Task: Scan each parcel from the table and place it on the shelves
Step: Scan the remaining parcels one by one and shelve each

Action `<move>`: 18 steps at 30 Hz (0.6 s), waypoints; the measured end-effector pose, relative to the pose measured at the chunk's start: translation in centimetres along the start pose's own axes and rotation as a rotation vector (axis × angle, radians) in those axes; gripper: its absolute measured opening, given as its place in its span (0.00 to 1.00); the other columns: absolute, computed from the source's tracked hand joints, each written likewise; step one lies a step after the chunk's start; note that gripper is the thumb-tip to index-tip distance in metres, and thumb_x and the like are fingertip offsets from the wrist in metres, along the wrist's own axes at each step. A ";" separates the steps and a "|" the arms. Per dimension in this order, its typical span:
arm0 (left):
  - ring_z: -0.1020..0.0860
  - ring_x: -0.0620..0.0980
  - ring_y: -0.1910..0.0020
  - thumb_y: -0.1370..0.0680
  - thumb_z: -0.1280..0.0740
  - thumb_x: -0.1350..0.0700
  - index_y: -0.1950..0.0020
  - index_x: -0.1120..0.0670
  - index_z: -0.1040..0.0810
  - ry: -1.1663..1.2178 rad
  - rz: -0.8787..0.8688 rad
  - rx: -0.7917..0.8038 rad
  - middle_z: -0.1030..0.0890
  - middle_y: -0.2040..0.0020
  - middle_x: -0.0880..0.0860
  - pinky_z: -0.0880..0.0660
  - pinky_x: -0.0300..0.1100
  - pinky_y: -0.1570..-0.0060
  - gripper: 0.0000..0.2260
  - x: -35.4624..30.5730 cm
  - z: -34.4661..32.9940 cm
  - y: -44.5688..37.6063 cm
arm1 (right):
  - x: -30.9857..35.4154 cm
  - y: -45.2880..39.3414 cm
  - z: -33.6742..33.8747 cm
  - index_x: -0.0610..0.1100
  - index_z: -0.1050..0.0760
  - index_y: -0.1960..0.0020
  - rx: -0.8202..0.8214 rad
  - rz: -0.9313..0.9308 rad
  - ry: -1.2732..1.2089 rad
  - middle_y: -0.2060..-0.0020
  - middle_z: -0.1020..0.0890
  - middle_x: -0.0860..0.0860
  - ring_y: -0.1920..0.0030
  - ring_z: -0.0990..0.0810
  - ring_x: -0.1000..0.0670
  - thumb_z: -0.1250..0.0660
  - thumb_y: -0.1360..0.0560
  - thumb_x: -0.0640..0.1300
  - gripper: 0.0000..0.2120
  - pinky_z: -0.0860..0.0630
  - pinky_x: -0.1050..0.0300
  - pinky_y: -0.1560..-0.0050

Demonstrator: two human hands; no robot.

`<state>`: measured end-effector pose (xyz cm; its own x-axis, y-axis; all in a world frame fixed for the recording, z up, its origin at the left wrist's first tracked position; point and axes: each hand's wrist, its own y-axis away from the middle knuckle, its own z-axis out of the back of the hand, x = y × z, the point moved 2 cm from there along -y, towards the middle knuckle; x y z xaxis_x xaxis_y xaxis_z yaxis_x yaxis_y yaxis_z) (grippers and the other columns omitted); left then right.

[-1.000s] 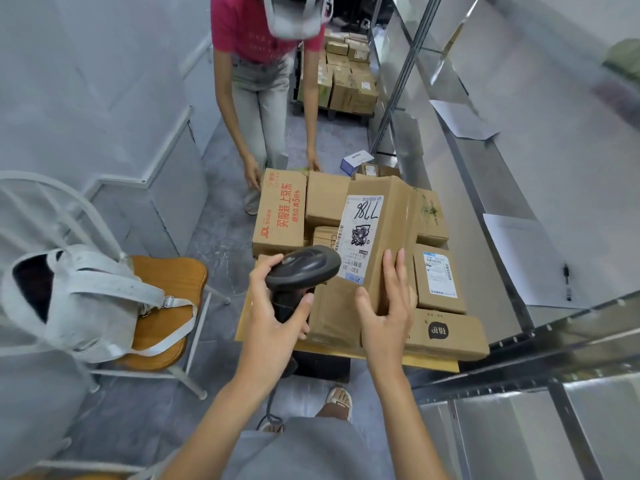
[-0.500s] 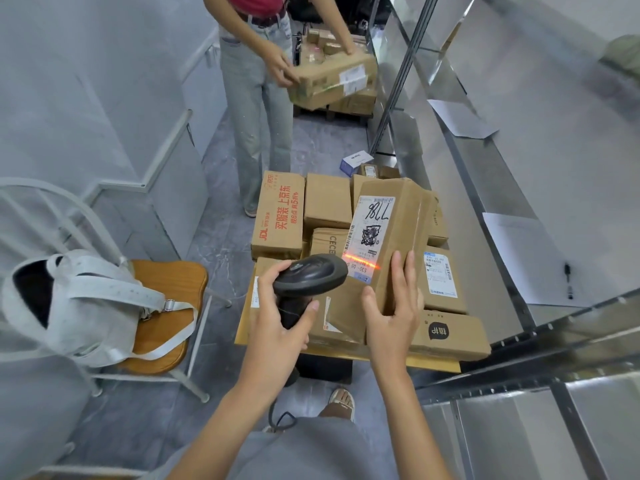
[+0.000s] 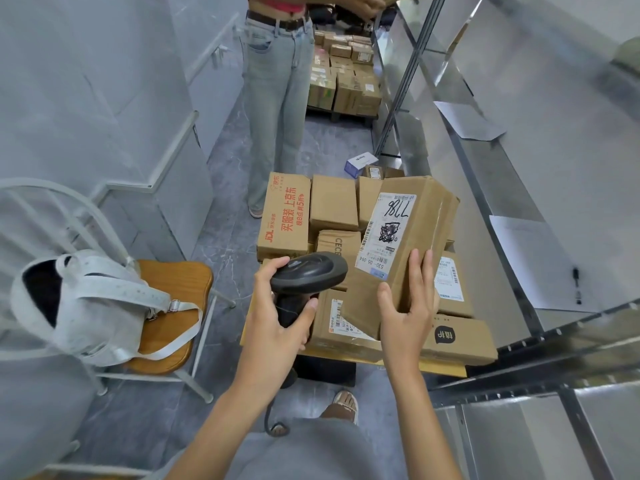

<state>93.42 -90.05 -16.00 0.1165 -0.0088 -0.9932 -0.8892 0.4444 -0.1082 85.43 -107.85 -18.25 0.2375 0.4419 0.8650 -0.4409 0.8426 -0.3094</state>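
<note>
Metal shelves [image 3: 512,188] run along the right. A low table [image 3: 446,369] in the middle carries many cardboard parcels [image 3: 333,202]. A second person [image 3: 277,98] in jeans stands at its far side. Above the near right of the pile, a tall parcel [image 3: 415,233] with a white label is tilted up, the right hand [image 3: 405,317] gripping its near end, fingers curled round the edge. Just left, the left hand [image 3: 277,323] wraps a black scanner [image 3: 308,275] by its handle.
</note>
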 end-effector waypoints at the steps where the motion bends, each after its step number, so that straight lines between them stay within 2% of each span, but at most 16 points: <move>1: 0.18 0.51 0.60 0.23 0.27 0.59 0.36 0.24 0.37 -0.003 0.000 0.001 0.21 0.44 0.38 0.21 0.39 0.69 0.33 0.1 0.1 0.0 | 0.1 0.0 0.0 0.67 0.41 0.25 0.001 -0.001 -0.001 0.22 0.42 0.65 0.23 0.41 0.49 0.34 0.27 0.50 0.33 0.41 0.58 0.32; 3: 0.19 0.51 0.63 0.22 0.27 0.60 0.36 0.25 0.37 -0.007 -0.002 0.005 0.19 0.46 0.41 0.21 0.40 0.69 0.33 0.3 0.2 -0.2 | 0.2 -0.1 0.0 0.67 0.41 0.26 0.000 -0.006 -0.007 0.22 0.41 0.65 0.23 0.41 0.50 0.34 0.27 0.49 0.33 0.40 0.55 0.30; 7: 0.19 0.52 0.69 0.22 0.28 0.62 0.37 0.25 0.36 0.022 -0.014 -0.001 0.17 0.54 0.45 0.20 0.41 0.68 0.33 -0.1 0.3 -1.3 | 0.8 -0.4 0.5 0.67 0.40 0.26 -0.012 -0.010 -0.035 0.22 0.42 0.66 0.26 0.41 0.56 0.34 0.26 0.48 0.33 0.41 0.54 0.29; 11: 0.19 0.50 0.69 0.21 0.29 0.62 0.38 0.26 0.35 0.098 -0.070 -0.010 0.19 0.43 0.51 0.20 0.39 0.66 0.31 -1.7 -1.0 -3.6 | 2.3 -0.9 2.4 0.67 0.38 0.26 -0.089 -0.025 -0.137 0.24 0.41 0.70 0.25 0.40 0.61 0.33 0.27 0.47 0.33 0.41 0.52 0.25; 12: 0.19 0.50 0.70 0.21 0.30 0.63 0.38 0.26 0.35 0.124 -0.088 0.005 0.20 0.41 0.51 0.20 0.37 0.67 0.32 -2.2 -1.9 -4.1 | 2.7 -1.0 3.1 0.68 0.37 0.27 -0.125 -0.023 -0.168 0.24 0.40 0.70 0.24 0.40 0.62 0.33 0.27 0.48 0.32 0.41 0.53 0.25; 15: 0.17 0.51 0.69 0.21 0.30 0.66 0.40 0.26 0.34 0.211 -0.124 0.093 0.22 0.43 0.33 0.20 0.36 0.66 0.32 -3.7 -5.3 -5.3 | 3.9 -1.4 6.0 0.67 0.36 0.26 -0.231 -0.002 -0.229 0.24 0.39 0.70 0.24 0.41 0.65 0.33 0.26 0.49 0.31 0.40 0.63 0.28; 18: 0.15 0.54 0.67 0.21 0.31 0.65 0.40 0.27 0.33 0.290 -0.127 0.205 0.20 0.46 0.33 0.18 0.39 0.65 0.31 -5.2 -9.4 -5.8 | 4.9 -1.7 9.9 0.62 0.33 0.26 -0.386 0.022 -0.279 0.24 0.37 0.66 0.25 0.39 0.65 0.32 0.28 0.50 0.31 0.37 0.72 0.31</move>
<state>93.84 -101.06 -10.62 0.0641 -0.3158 -0.9466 -0.7650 0.5936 -0.2499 78.77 -110.13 -9.59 -0.0325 0.4055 0.9135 -0.0773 0.9102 -0.4068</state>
